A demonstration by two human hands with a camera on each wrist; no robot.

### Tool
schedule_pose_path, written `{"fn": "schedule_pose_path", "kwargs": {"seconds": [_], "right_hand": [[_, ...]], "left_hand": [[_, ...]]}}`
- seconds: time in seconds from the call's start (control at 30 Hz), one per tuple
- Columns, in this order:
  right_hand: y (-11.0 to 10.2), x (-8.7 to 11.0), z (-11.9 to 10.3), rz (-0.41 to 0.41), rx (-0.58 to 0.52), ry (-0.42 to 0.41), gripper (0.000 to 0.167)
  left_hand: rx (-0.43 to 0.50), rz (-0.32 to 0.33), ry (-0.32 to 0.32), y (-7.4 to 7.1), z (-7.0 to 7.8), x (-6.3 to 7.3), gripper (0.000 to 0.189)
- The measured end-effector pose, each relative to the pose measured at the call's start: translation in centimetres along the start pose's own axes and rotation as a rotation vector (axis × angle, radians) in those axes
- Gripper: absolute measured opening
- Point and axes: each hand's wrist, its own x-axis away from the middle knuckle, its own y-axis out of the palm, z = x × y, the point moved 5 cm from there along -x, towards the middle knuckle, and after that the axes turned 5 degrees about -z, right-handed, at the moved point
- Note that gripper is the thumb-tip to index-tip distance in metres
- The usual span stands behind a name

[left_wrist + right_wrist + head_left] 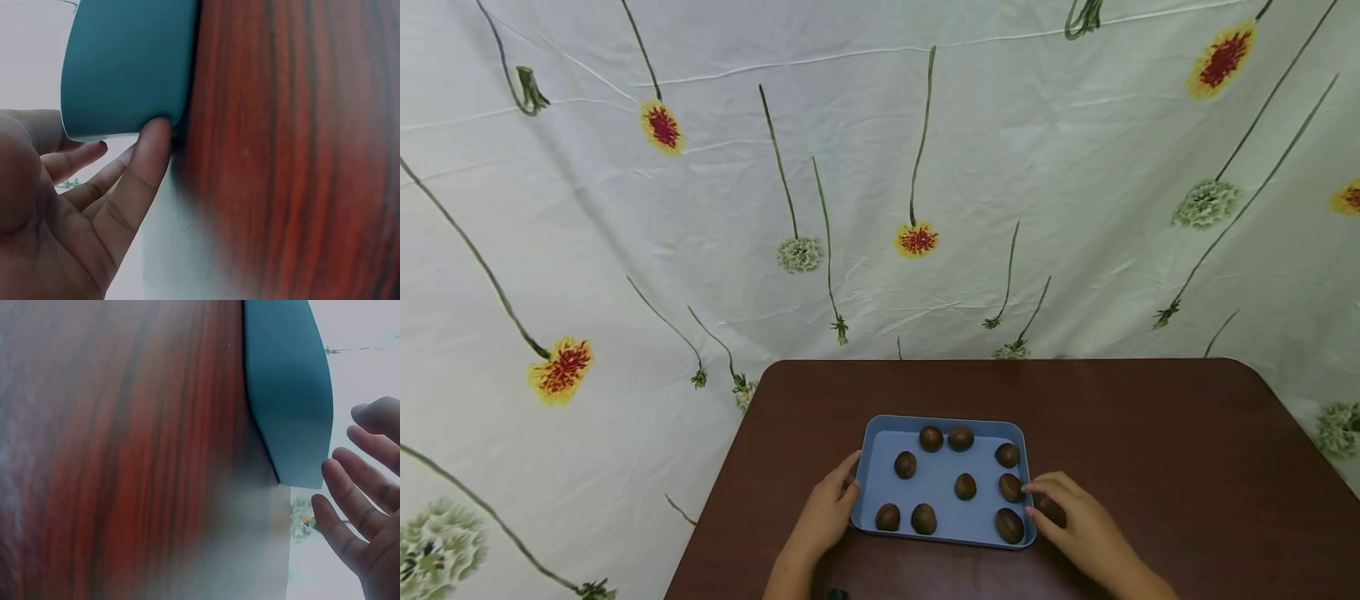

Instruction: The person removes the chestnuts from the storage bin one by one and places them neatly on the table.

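Note:
A shallow blue tray (943, 540) lies on the table with several dark brown, egg-shaped objects (965, 487) spread inside it; their exact kind is not clear. My left hand (822, 512) touches the tray's left end, fingers extended and thumb near the rim. In the left wrist view, one fingertip meets the lower corner of the tray's teal-looking wall (128, 62). At the right end my right hand (1078, 525) has its fingers gently bent and spread, tips close to the rim. Near them lies a brown egg-shaped object (1011, 487). The right wrist view shows these fingertips (334, 472) beside the tray wall (290, 394).
The tray stands on a dark reddish-brown table (1157, 467) with rounded far corners. Behind it hangs a white cloth (865, 167) printed with flowers. A small black object (837, 594) shows at the bottom edge of the head view.

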Motion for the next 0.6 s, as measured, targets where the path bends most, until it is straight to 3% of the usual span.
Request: {"fn": "schedule_pose_path", "kwargs": {"seconds": [0.13,0.37,0.6], "right_hand": [[0.4,-0.1,-0.2,-0.043,-0.005,0.009,0.027],[1.3,-0.3,-0.1,-0.23,0.055,0.016,0.022],[1.5,-0.7,0.0,-0.347,-0.002,0.003,0.027]], "left_hand": [[-0.015,-0.001,-0.001,0.1,0.0,0.0,0.051],[-0.007,-0.004,-0.007,0.3,-0.2,-0.1,0.052],[0.027,-0.001,-0.007,0.4,-0.4,0.1,0.052]]}}
